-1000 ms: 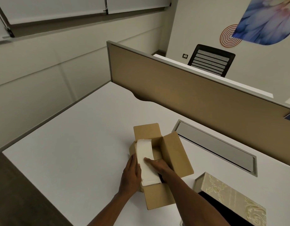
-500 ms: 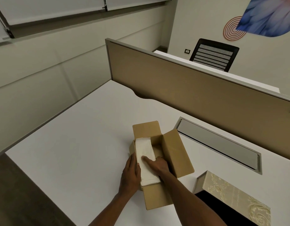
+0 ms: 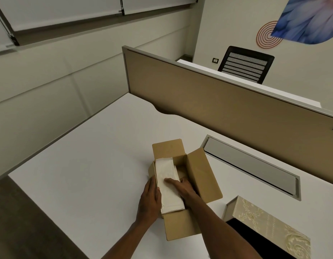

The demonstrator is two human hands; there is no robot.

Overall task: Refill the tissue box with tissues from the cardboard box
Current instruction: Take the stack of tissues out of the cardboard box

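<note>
Resting on the white desk (image 3: 77, 184), the cardboard box (image 3: 197, 176) stands open with all of its flaps folded outward: one toward the partition, one to the right, one toward the person. Inside it, against the left wall, sits a stack of white tissues (image 3: 166, 174), its top rising slightly above the box rim. The space in the box to the right of the stack looks empty, though shadow makes that hard to confirm.

The left hand (image 3: 149, 200) lies flat along the outside of the box's left wall, fingers extended and together, pressing against the cardboard next to the stack. The right hand (image 3: 180, 186) reaches into the box from the near side; its thumb lies across the top of the tissues while the other fingers curl down along the stack's right side, so the stack is pinched between thumb and fingers. Both forearms enter from the bottom edge.

Near the right forearm, at the lower right, stands the tissue box (image 3: 263, 219), cream with an embossed floral pattern, showing a dark opening toward the person. It is apart from the cardboard box. Beyond both lie a grey cable hatch (image 3: 251, 165) set in the desk and a tan partition (image 3: 227, 109).
</note>
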